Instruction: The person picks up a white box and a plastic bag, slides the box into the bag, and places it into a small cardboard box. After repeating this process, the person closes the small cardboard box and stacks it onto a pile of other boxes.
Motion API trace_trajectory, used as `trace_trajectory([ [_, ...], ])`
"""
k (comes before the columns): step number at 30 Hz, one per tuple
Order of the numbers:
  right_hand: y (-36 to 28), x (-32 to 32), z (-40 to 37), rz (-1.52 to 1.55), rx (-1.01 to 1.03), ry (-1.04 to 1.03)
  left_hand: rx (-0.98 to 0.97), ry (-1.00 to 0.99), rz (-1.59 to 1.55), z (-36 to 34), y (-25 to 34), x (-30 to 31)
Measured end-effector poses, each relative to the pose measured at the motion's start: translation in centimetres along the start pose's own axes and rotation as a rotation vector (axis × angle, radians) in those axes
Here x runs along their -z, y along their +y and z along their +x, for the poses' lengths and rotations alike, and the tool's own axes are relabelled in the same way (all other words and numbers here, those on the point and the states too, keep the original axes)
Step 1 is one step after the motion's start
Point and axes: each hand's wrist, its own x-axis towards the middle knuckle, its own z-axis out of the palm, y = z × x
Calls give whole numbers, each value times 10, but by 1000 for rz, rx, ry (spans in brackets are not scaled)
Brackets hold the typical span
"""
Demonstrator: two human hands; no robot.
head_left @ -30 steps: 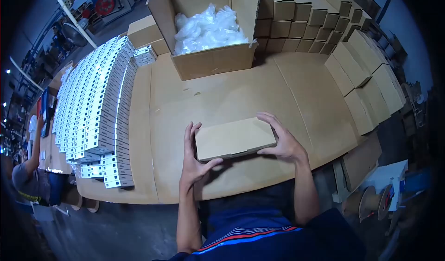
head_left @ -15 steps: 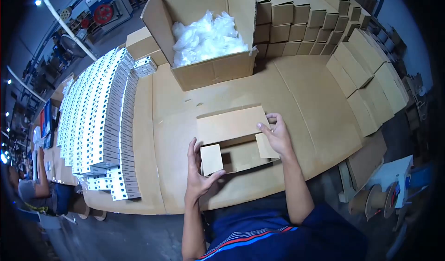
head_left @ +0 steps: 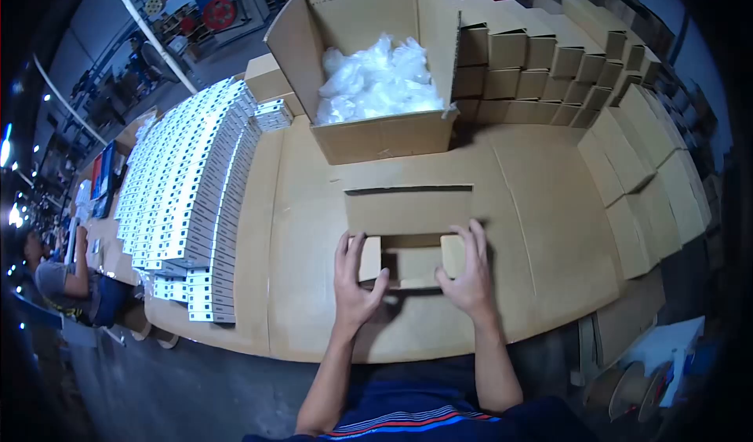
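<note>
Small flat brown cardboard box [head_left: 412,242], lid thrown back, lying just in front of the large open brown cardboard carton [head_left: 384,140] of white plastic bags [head_left: 384,89]. Left hand [head_left: 357,281] and right hand [head_left: 468,273] spread flat, fingers resting on the side flaps [head_left: 371,259], pinching nothing. Risk, probably: uneven pressing, a creased flap (thin board, seemingly), or the box skidding toward the carton.

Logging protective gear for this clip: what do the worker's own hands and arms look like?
The left hand and right hand are ungloved, the forearms uncovered, with no watch or rings visible. A dark blue shirt with red and white stripes shows below.
</note>
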Motion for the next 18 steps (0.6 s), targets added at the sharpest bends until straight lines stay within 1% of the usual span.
trace_trajectory([
  [1,6,-1,13,-7,8,17,3,14,-71,11,-5,-9],
  [3,28,-9,43,2,52,26,-8,42,-78,40,-14,-26],
  [4,37,-12,63,9,70,31,-26,49,-14,56,-16,-33],
  [5,42,-12,85,13,87,42,4,66,-76,73,-22,-44],
  [7,50,-14,126,59,77,35,-49,79,18,107,-33,-59],
  [8,56,-16,144,51,97,28,-57,111,-57,123,-42,-69],
  [10,66,-21,174,45,120,17,-39,107,-51,148,-42,-77],
  [13,74,-25,200,45,114,-17,-31,107,-30,167,-46,-83],
  [14,75,-26,204,44,132,-24,-31,110,-22,168,-48,-84],
  [18,74,-25,203,39,84,-39,-4,89,-41,168,-43,-82],
])
